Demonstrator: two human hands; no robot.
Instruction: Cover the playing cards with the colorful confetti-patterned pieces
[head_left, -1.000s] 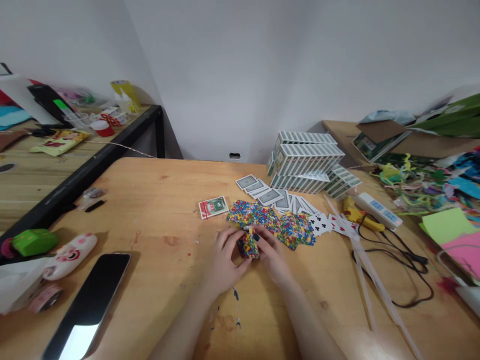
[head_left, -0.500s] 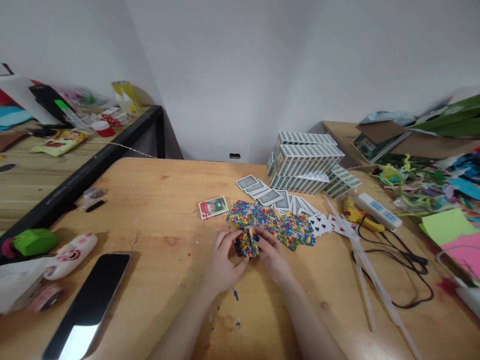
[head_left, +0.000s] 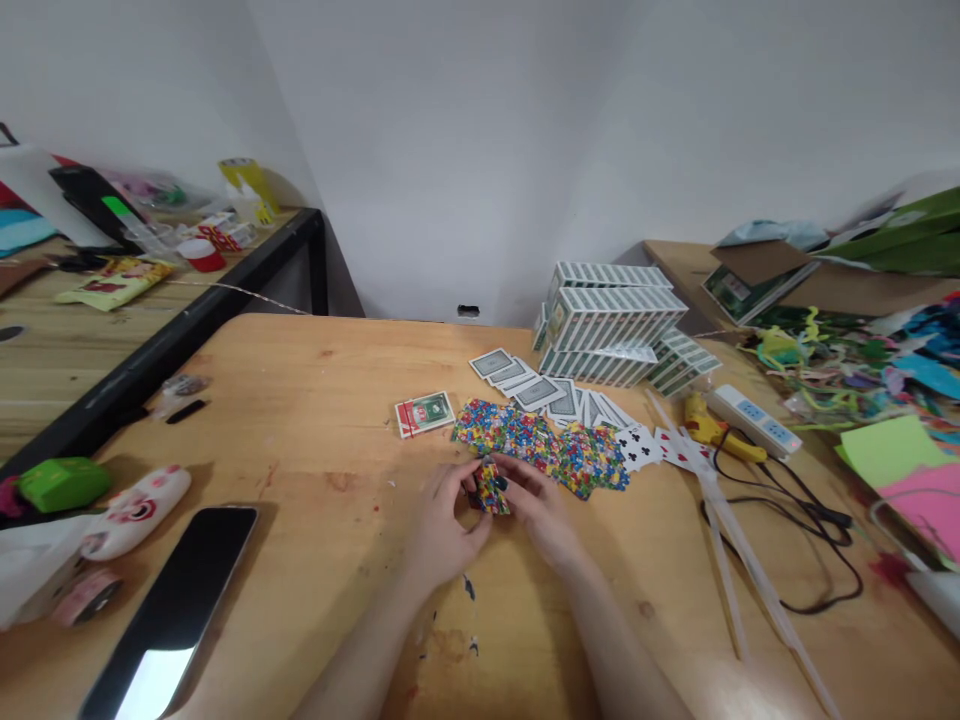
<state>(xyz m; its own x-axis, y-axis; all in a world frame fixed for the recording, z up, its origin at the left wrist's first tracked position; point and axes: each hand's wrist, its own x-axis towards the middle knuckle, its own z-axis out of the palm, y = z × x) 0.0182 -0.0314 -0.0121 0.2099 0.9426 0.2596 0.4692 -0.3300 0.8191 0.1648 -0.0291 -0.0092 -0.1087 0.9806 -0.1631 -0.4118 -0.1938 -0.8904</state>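
My left hand (head_left: 444,522) and my right hand (head_left: 541,510) meet over the middle of the table. Between their fingertips is a small, bright-patterned folded card (head_left: 491,488); both hands are closed on it. Its lower left side is dark, and fingers hide part of it. Just beyond lie overlapping colourful patterned cards (head_left: 517,432). Behind these, several grey-backed playing cards (head_left: 537,392) are fanned out. To the left rests a red and green card pack (head_left: 424,413). Face-up clubs cards (head_left: 637,447) and hearts cards (head_left: 673,448) continue the row rightward.
Striped green-and-white boxes (head_left: 615,315) are stacked by the wall. On the right are a yellow glue gun (head_left: 724,435), a white power strip (head_left: 754,420), clear sticks (head_left: 757,570) and a black cable (head_left: 817,530). A phone (head_left: 176,600) lies at the front left.
The folded card has turned between my fingers: several layered edges showed before, and now one flatter patterned face shows. The whole view has shifted slightly.
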